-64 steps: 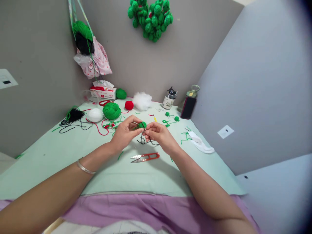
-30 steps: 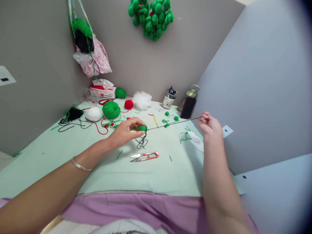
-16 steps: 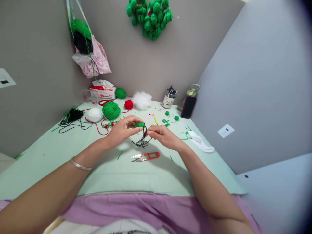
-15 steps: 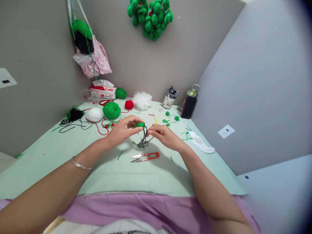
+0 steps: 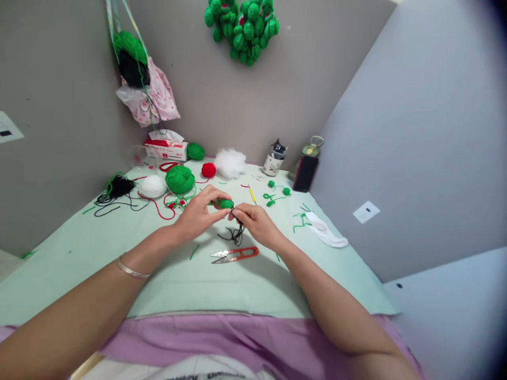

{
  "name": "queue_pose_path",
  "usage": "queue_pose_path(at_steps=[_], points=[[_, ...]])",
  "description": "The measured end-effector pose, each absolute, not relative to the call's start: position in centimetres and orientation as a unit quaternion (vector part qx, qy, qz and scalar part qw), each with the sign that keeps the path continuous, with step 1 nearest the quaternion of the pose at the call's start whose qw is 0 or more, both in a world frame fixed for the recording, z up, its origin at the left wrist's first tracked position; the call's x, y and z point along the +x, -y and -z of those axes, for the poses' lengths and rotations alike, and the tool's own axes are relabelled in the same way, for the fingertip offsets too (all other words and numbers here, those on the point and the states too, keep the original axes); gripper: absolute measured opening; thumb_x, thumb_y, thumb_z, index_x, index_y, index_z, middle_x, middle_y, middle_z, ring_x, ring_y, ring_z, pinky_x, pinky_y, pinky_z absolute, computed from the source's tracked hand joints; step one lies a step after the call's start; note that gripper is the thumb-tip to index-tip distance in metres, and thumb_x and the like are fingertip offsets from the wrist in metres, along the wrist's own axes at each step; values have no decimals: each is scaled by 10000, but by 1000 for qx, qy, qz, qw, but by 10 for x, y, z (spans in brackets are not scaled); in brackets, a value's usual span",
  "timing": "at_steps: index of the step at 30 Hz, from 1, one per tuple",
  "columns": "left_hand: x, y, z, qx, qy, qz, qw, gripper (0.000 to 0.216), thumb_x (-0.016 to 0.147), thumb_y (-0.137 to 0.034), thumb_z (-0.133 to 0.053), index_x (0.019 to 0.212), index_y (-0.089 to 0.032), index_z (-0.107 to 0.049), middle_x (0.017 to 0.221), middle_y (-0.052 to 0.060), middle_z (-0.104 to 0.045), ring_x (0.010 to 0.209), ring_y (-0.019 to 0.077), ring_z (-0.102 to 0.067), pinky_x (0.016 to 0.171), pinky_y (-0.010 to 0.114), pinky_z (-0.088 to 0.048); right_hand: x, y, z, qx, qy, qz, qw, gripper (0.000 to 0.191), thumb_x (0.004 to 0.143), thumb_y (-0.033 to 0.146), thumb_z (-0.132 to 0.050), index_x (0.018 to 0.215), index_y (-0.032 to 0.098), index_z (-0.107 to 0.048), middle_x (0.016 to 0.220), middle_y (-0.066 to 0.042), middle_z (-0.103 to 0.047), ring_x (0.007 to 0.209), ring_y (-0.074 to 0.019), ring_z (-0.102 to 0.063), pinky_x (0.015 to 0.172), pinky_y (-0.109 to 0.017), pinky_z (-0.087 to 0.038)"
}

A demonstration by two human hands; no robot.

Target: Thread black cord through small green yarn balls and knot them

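Between the thumb and fingers of my left hand (image 5: 200, 211) is a small green crocheted piece (image 5: 226, 203), gripped above the middle of the table. My right hand (image 5: 255, 220) is closed beside it, pinching black yarn strands (image 5: 237, 233) close to the green piece's right end. The loose ends of the strands dangle below my right fingers. Just under both hands lie thread snips (image 5: 237, 255) with orange handles, blades pointing left. Part of the green piece is hidden by my left fingers.
Left on the pale green table (image 5: 190, 290) are black yarn (image 5: 120, 186), a white ball (image 5: 152, 186) and green yarn (image 5: 180, 179). Farther back sit a red ball (image 5: 208, 170), white stuffing (image 5: 230, 163), a jar (image 5: 274, 161) and a phone (image 5: 306, 173). A yellow-handled hook (image 5: 252, 195) lies beyond my right hand.
My right hand has moved slightly left, up against the green piece, and now pinches the black strands near their base. My left hand keeps its hold on the piece.
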State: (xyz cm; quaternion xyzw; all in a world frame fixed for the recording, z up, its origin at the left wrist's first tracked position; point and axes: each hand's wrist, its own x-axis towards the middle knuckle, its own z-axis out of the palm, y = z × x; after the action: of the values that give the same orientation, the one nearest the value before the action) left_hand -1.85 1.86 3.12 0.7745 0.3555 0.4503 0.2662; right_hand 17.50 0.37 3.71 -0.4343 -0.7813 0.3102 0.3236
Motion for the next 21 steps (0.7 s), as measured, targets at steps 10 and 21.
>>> queue_pose_path(at_steps=[10, 21], points=[[-16, -13, -40, 773, -377, -399, 317, 181, 797, -278, -624, 954, -196, -658, 957, 29, -599, 860, 165, -588, 805, 314, -476, 197, -16, -44, -445, 841, -20, 307, 289, 989, 260, -399, 758, 182, -554, 777, -21, -521, 680, -133, -468, 647, -249, -339], [-20, -17, -39, 765, -374, -423, 310, 190, 804, -243, -609, 987, -201, -645, 978, 23, -580, 844, 144, -574, 807, 297, -483, 197, -17, -48, -440, 801, -170, 369, 266, 966, 306, -456, 889, 184, -679, 917, -52, -640, 817, -153, -571, 777, -274, -404]])
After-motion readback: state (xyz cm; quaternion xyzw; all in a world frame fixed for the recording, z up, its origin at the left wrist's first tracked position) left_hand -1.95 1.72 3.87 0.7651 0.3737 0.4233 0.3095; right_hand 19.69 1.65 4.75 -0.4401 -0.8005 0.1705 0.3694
